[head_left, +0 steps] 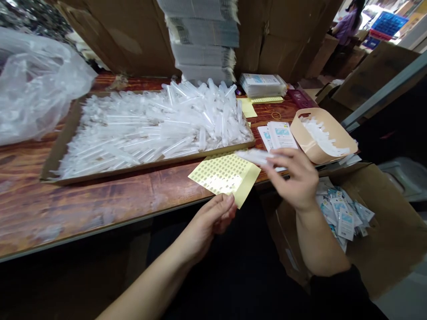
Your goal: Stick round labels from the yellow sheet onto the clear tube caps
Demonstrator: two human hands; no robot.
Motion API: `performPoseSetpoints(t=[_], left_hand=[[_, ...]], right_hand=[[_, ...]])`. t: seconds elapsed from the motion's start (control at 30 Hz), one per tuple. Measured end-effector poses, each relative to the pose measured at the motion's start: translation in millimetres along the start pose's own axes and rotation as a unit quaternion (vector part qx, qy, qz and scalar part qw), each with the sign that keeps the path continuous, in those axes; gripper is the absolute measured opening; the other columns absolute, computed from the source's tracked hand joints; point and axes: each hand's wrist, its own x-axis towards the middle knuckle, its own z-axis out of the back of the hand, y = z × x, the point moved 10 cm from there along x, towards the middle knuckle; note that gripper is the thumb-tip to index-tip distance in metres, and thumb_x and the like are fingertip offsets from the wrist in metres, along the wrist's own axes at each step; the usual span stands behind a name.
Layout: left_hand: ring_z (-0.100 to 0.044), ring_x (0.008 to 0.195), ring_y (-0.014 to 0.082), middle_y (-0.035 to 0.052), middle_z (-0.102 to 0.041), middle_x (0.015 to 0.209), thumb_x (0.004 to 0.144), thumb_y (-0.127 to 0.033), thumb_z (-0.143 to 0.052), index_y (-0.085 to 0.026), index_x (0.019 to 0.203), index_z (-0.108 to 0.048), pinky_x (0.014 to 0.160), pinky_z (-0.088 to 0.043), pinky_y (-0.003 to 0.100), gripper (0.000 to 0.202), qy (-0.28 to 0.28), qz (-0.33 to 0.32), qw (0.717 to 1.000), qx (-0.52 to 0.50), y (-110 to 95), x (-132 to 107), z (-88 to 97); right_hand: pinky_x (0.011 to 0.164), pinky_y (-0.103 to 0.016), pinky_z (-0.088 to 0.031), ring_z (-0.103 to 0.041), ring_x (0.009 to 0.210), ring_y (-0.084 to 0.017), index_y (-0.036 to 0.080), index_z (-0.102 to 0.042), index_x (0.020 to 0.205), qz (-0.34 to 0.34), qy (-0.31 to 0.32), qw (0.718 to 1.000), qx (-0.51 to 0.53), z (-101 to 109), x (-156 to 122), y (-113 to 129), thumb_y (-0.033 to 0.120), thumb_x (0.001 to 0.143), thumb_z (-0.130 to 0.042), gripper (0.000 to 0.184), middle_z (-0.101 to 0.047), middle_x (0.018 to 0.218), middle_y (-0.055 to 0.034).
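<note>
My left hand (pixel 215 214) pinches the near corner of a yellow sheet of small round stickers (pixel 222 172), tilted at the table's front edge. Just above the sheet's right side, my right hand (pixel 295 178) grips translucent white plastic tubes (pixel 252 156); motion blurs them, so I cannot tell how many. Behind the sheet, a shallow cardboard tray (pixel 133 170) holds a heap of similar clear tubes (pixel 173 122). Beyond my right fingers lie printed white cards (pixel 283 135) on the wooden table (pixel 110 200).
A beige basket (pixel 305 143) with white pieces stands at the right. Below it, an open cardboard box (pixel 390 226) contains packaged cards (pixel 345 220). Stacked sheets (pixel 205 53) and more cards (pixel 262 84) stand behind. Left is a plastic bag (pixel 40 84). A person (pixel 347 24) is far off.
</note>
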Motion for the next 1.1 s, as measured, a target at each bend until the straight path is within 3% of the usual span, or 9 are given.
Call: performPoseSetpoints(t=[0.1, 0.17, 0.23, 0.37, 0.53, 0.6, 0.73, 0.87, 1.1], left_hand=[[-0.043, 0.050, 0.0103, -0.0005, -0.055, 0.058, 0.073, -0.070, -0.079, -0.019, 0.060, -0.055, 0.049, -0.030, 0.022, 0.057, -0.090, -0.035, 0.970, 0.222, 2, 3, 33.3], [-0.055, 0.054, 0.0145, 0.0035, -0.065, 0.062, 0.077, -0.073, -0.074, -0.020, 0.064, -0.064, 0.052, -0.038, 0.024, 0.055, -0.153, -0.051, 0.940, 0.301, 1, 4, 49.9], [-0.068, 0.066, 0.0194, 0.0074, -0.075, 0.076, 0.074, -0.074, -0.076, -0.019, 0.077, -0.074, 0.056, -0.047, 0.025, 0.055, -0.173, -0.060, 0.949, 0.258, 5, 8, 54.5], [-0.075, 0.080, 0.0221, 0.0092, -0.079, 0.087, 0.052, -0.063, -0.096, -0.015, 0.084, -0.078, 0.060, -0.058, 0.025, 0.060, -0.179, -0.038, 0.983, 0.004, 24, 18, 48.4], [-0.073, 0.071, 0.0142, 0.0058, -0.079, 0.081, 0.041, -0.042, -0.104, -0.013, 0.077, -0.077, 0.063, -0.060, 0.021, 0.053, -0.199, 0.004, 0.967, -0.160, 38, 19, 38.0], [-0.073, 0.071, 0.0140, 0.0051, -0.080, 0.082, 0.043, -0.036, -0.103, -0.013, 0.077, -0.076, 0.065, -0.062, 0.022, 0.049, -0.195, 0.010, 0.964, -0.183, 39, 18, 34.6], [-0.071, 0.068, 0.0126, 0.0010, -0.077, 0.076, 0.051, -0.028, -0.098, -0.015, 0.073, -0.072, 0.062, -0.061, 0.021, 0.037, -0.179, 0.017, 0.962, -0.206, 40, 18, 29.3], [-0.071, 0.067, 0.0134, -0.0011, -0.074, 0.070, 0.053, -0.026, -0.096, -0.017, 0.065, -0.066, 0.064, -0.060, 0.022, 0.033, -0.166, 0.019, 0.965, -0.204, 44, 21, 26.9], [-0.073, 0.073, 0.0158, 0.0041, -0.081, 0.085, 0.059, -0.037, -0.097, -0.018, 0.084, -0.081, 0.069, -0.060, 0.024, 0.036, -0.169, -0.064, 0.975, -0.127, 32, 24, 29.4]], right_hand=[[0.070, -0.033, -0.066, -0.072, 0.089, -0.022, 0.020, -0.077, 0.093, -0.021, -0.056, 0.997, -0.055, -1, 11, -59, 0.019, 0.087, -0.076, 0.006, -0.070, 0.096, -0.0081], [0.070, -0.033, -0.064, -0.070, 0.083, -0.020, 0.019, -0.077, 0.089, -0.038, -0.030, 0.996, -0.076, -18, 14, -92, 0.022, 0.087, -0.074, 0.004, -0.069, 0.094, -0.0078], [0.076, -0.034, -0.063, -0.069, 0.087, -0.021, 0.020, -0.076, 0.087, -0.063, 0.022, 0.994, -0.092, -39, 14, -117, 0.022, 0.089, -0.070, 0.007, -0.068, 0.093, -0.0074], [0.087, -0.040, -0.060, -0.069, 0.094, -0.024, 0.019, -0.077, 0.098, -0.082, 0.124, 0.986, -0.081, -69, 9, -134, 0.020, 0.089, -0.068, 0.013, -0.071, 0.100, -0.0091], [0.105, -0.058, -0.049, -0.061, 0.123, -0.037, 0.025, -0.073, 0.119, -0.053, 0.132, 0.981, -0.130, -57, 5, -93, 0.033, 0.086, -0.080, 0.035, -0.066, 0.131, -0.0145], [0.099, -0.051, -0.054, -0.066, 0.112, -0.031, 0.025, -0.073, 0.117, -0.013, 0.134, 0.989, -0.065, -52, -1, -54, 0.033, 0.091, -0.075, 0.027, -0.070, 0.119, -0.0118], [0.087, -0.040, -0.057, -0.068, 0.097, -0.022, 0.018, -0.073, 0.106, 0.038, 0.254, 0.963, 0.083, -74, -32, 13, 0.027, 0.097, -0.067, 0.014, -0.074, 0.104, -0.0092], [0.089, -0.042, -0.055, -0.069, 0.100, -0.023, 0.018, -0.074, 0.108, 0.016, 0.278, 0.958, 0.072, -83, -51, 23, 0.022, 0.099, -0.062, 0.015, -0.076, 0.107, -0.0100], [0.085, -0.041, -0.057, -0.071, 0.095, -0.022, 0.016, -0.073, 0.101, 0.016, 0.294, 0.952, 0.082, -79, -45, 24, 0.013, 0.097, -0.062, 0.012, -0.078, 0.101, -0.0093]])
